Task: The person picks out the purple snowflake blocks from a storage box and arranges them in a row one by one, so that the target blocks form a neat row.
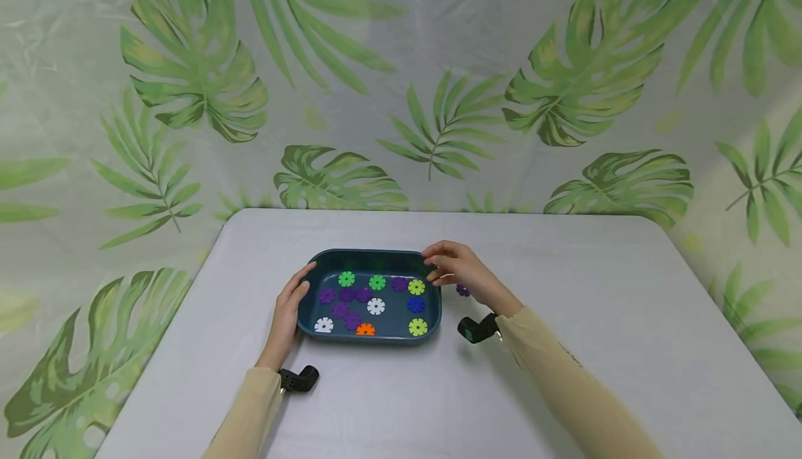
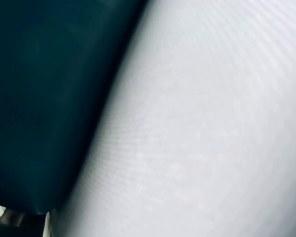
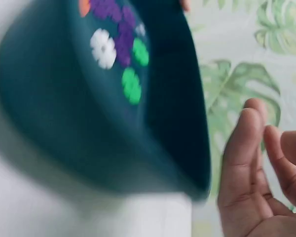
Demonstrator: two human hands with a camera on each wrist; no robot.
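A dark teal tray (image 1: 370,339) holds several flat, notched plastic discs, snowflake-like in shape. Among them are purple discs (image 1: 340,310), a white disc (image 1: 376,306), a green disc (image 1: 347,278), a yellow-green disc (image 1: 418,327), a blue disc (image 1: 416,304) and an orange disc (image 1: 365,329). At the tray's left end, my left hand (image 1: 287,316) grips the rim. My right hand (image 1: 460,269) is at the back right corner, its fingers loosely bent and holding nothing. In the right wrist view those fingers (image 3: 244,163) appear just beside the tray wall.
One purple disc (image 1: 463,290) lies on the white table (image 1: 564,292) right of the tray, partly behind the right hand. A leaf-patterned cloth (image 1: 451,48) hangs behind the table's far edge. A black wrist camera (image 1: 477,329) sits on the right wrist.
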